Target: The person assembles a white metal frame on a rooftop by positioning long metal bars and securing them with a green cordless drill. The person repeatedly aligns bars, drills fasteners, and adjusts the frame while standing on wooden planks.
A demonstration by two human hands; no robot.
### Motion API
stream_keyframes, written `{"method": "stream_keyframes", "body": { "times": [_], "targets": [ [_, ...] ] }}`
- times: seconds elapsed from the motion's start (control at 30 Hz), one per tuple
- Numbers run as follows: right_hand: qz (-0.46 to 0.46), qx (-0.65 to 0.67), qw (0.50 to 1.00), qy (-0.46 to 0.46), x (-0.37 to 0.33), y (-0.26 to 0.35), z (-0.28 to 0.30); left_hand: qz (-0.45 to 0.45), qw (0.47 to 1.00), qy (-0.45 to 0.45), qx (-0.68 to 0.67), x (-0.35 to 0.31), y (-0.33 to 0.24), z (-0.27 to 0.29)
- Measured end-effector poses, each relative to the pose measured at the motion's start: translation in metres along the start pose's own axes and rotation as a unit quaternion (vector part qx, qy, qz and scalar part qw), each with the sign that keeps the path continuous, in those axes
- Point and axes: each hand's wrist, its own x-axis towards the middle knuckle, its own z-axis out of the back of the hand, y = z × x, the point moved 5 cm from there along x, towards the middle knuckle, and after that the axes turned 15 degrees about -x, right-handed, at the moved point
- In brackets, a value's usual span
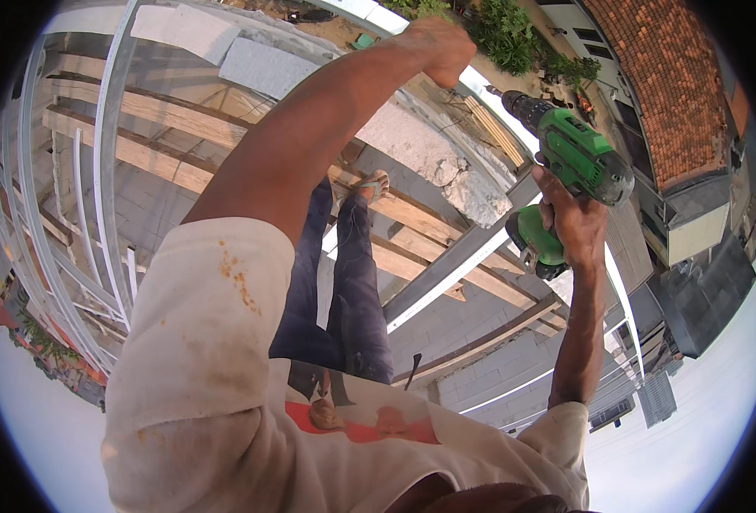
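Observation:
My right hand (578, 224) is wrapped round the handle of a green and black cordless drill (579, 152). The drill's chuck and bit point up and left, toward my other hand and a pale metal beam (374, 14). My left arm stretches far forward, and my left hand (438, 51) is closed over that beam, a short way from the bit's tip. Its fingertips are turned away, so whatever they hold is hidden. Near the bit, the beam's lit face runs down past the drill's front.
Below me, timber planks (429, 224) cross a grey block floor, and my sandalled foot (376, 185) rests on one. A rough concrete ledge (421, 141) lies ahead. Several thin metal channels (109, 128) stand at left. Beyond are green plants (506, 34) and a tiled roof (660, 77).

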Motion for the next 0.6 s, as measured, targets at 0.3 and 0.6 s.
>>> {"method": "stream_keyframes", "body": {
  "times": [0.3, 0.6],
  "targets": [
    [-0.036, -0.053, 0.998, -0.004, -0.002, 0.020, -0.004, -0.003, 1.000, 0.010, -0.023, 0.001, 0.005, 0.000],
    [0.006, -0.081, 0.997, 0.004, 0.002, 0.029, -0.007, 0.002, 1.000, -0.007, -0.022, -0.007, 0.002, 0.007]
  ]
}}
